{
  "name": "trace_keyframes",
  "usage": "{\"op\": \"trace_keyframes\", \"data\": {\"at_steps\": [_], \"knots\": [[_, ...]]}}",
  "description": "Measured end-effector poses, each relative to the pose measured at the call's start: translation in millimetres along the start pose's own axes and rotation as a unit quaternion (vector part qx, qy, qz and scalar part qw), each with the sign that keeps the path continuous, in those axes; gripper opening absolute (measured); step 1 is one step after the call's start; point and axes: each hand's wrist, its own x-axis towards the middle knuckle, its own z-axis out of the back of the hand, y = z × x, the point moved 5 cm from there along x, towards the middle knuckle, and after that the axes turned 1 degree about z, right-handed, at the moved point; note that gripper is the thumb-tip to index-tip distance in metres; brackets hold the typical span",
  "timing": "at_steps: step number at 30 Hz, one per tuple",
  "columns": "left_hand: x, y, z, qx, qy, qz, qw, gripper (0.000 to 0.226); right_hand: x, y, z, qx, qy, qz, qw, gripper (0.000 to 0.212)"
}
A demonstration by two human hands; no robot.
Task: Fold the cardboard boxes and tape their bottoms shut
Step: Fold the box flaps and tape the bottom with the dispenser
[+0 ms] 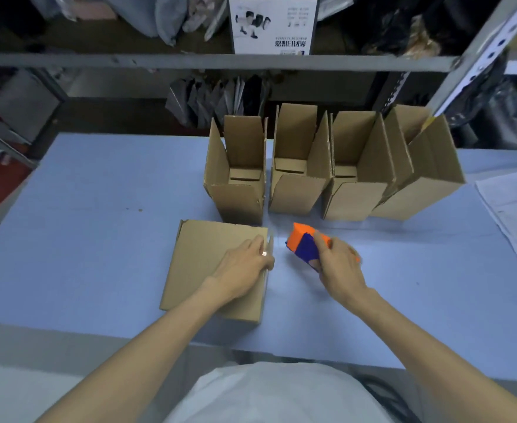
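Slantwise, tape dispenser, long axis near-right to far-left.

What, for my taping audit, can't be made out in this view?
Head view:
- Seam of near box: under left hand.
- Roll in tape dispenser: behind right hand.
- Undersides of upright boxes: against the table.
- Print on papers: too small, cut by right edge.

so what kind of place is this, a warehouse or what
Probably a packing station in a small warehouse or stockroom: metal shelving crammed with bagged goods, a row of open cardboard boxes on the blue table, and the right hand holding a tape dispenser.
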Motion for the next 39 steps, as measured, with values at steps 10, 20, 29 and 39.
{"op": "trace_keyframes", "data": {"at_steps": [10, 20, 29, 39], "knots": [[41, 14, 20, 0.055, 0.038, 0.138, 0.988, 0.069, -4, 0, -58, 0.001, 0.021, -0.05, 0.999, 0.067], [-30, 23, 108, -0.318, -0.25, 0.335, 0.851, 0.027, -24, 35, 20, 0.519, -0.02, -0.127, 0.845, 0.064], [-103, 21, 61, -0.48, -0.226, 0.418, 0.737, 0.066, -31, 80, 30, 0.457, -0.072, -0.133, 0.877, 0.1], [-108, 24, 49, -0.542, -0.256, 0.427, 0.677, 0.044, -20, 89, 36, 0.361, -0.061, -0.127, 0.922, 0.083]]}}
